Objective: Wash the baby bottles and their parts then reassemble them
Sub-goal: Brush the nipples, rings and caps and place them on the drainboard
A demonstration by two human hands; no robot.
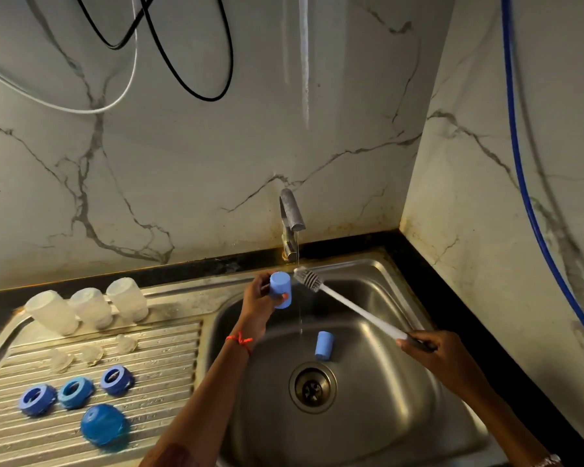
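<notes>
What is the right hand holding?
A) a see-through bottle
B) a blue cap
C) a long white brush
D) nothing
C: the right hand grips the handle end of the long white brush, its bristles up near the running tap, while the left hand holds the blue cap.

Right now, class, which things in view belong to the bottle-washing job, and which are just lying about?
Job: blue cap in the left hand; brush in the right hand; second blue cap in the sink; three bottles; three teats; three blue rings; blue dome lid; running tap.
Lying about: black cables; white cable; blue hose.
</notes>
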